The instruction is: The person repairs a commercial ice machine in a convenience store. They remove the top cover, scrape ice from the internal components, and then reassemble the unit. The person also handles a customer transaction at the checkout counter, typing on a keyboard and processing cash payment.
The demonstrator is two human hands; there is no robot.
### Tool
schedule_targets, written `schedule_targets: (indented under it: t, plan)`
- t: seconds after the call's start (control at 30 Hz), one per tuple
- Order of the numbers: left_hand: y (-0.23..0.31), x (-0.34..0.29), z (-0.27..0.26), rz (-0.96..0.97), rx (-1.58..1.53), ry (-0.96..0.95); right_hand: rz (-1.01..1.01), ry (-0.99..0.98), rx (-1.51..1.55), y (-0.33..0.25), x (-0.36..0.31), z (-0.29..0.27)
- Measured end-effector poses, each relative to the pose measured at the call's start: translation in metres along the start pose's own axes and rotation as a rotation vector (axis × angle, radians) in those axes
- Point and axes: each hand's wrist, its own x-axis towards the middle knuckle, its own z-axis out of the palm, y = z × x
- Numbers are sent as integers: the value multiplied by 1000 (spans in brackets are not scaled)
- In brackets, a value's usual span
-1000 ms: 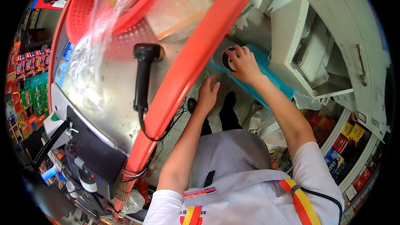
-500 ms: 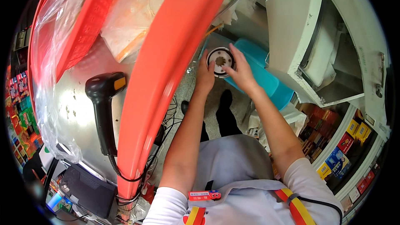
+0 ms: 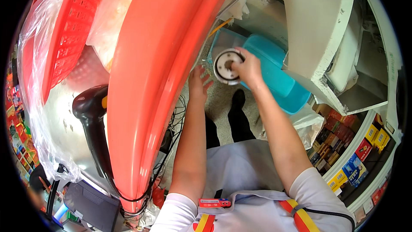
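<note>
My right hand (image 3: 249,68) grips a round metal part (image 3: 222,62) by its right side. It has a pale face with small holes, a dark opening in the middle and a silvery rim. The fingers reach over its face near that opening. Apart from it, lower and to the left, my left hand (image 3: 198,83) has its fingers spread and holds nothing. That hand is close to the edge of the big red plastic rim. Below the round part lie a turquoise plastic bin (image 3: 274,77) and the grey floor.
A long red plastic rim (image 3: 148,73) crosses the left side. Beyond it are a black barcode scanner (image 3: 91,107), a red basket (image 3: 71,34) and clear plastic bags (image 3: 40,81) on a metal surface. To the right stand an open pale metal housing (image 3: 317,30) and shelved boxes (image 3: 356,167).
My left hand has let go of the round part and moved down and left. The right hand now holds it alone. The red rim and scanner sit further left in view.
</note>
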Motion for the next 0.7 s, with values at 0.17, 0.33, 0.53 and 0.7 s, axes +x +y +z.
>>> schedule_targets:
  t: [0.17, 0.33, 0.53, 0.7]
  plan:
    - [-90, 67, -59, -282, -160, -227, -211, 115, -49, 32, -69, 36]
    - [-86, 75, -40, -383, -164, -354, -345, 38, -195, 66, -116, 54]
    - [-112, 86, -41, -303, -322, -328, -779, -28, -522, 100, -135, 65]
    - [-134, 29, -63, -252, -366, -407, -864, -137, -538, 88, -177, 40]
